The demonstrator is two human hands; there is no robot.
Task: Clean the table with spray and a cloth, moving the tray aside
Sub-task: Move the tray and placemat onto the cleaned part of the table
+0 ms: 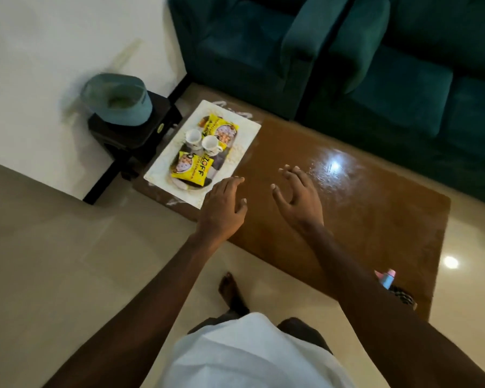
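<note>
So the whole thing hinges on the tray point(245, 135) sitting at the far left end of the table point(361, 205), with its long axis running along that short edge, crosswise to the table's length. The left hand point(223, 204) is the closer one: fingers loose and straight, holding nothing, tips right at the tray's near corner. Can't tell if they're touching it or just above it. The right hand point(298, 198) is spread open over bare tabletop, just beside the tray's inner long side and gripping nothing either. From both hands the tray lies ahead and to the left, so I'd guess a two-handed grab on the long sides comes next, carefully, since it's carrying cups point(193, 135) and packets point(191, 168). The spray point(389, 277) and cloth point(402, 294) sit at the table's near right edge, half hidden behind the right forearm.
</note>
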